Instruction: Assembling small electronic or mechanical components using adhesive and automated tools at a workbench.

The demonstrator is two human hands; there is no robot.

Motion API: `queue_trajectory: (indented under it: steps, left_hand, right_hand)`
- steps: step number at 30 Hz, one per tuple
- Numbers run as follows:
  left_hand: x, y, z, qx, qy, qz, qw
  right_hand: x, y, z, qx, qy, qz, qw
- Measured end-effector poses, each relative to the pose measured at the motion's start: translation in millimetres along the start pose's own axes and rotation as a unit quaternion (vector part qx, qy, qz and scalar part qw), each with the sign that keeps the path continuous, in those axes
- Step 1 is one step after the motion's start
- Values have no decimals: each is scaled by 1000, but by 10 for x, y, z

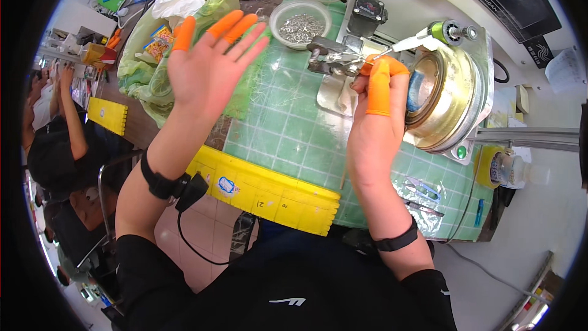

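Reaching is seemingly eased by the clamp (337, 55) beside the fingers (379, 89) of the right hand (376, 132), whose grip is unclear; the left hand (205, 73) is splayed.

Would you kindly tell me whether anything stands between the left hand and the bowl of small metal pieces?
Nothing visible stands between the left hand and the bowl to its right; the plastic bag shows behind the hand.

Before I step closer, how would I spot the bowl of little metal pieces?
Find the green gridded mat. Toward its far end, between the pale-green plastic bag and the metal clamp fixture, sits a translucent bowl. Unlike both neighbours, it is round-rimmed and holds many small silvery pieces.
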State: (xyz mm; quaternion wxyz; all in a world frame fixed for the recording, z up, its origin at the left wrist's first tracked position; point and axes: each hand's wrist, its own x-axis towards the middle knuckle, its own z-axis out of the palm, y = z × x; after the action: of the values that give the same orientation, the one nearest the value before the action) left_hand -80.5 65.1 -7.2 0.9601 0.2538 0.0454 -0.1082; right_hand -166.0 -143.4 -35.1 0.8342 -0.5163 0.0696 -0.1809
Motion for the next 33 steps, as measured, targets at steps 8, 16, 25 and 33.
queue_trajectory:
  steps: [8, 16, 25, 33]
  left_hand:
    - [-305, 146, 591, 654, -276, 206, 674]
    - [-74, -624, 441, 859, -270, 329, 283]
    - [136, -417, 477, 708, -383, 514, 297]
    - [222, -483, 411, 648, -446, 506, 353]
  right_hand:
    - [-18, -5, 76, -79, -5, -38, 996]
    - [-6, 11, 14, -114, -29, -76, 990]
    - [68, 67, -36, -128, -39, -137, 982]
    - [4, 23, 26, -76, -21, -111, 991]
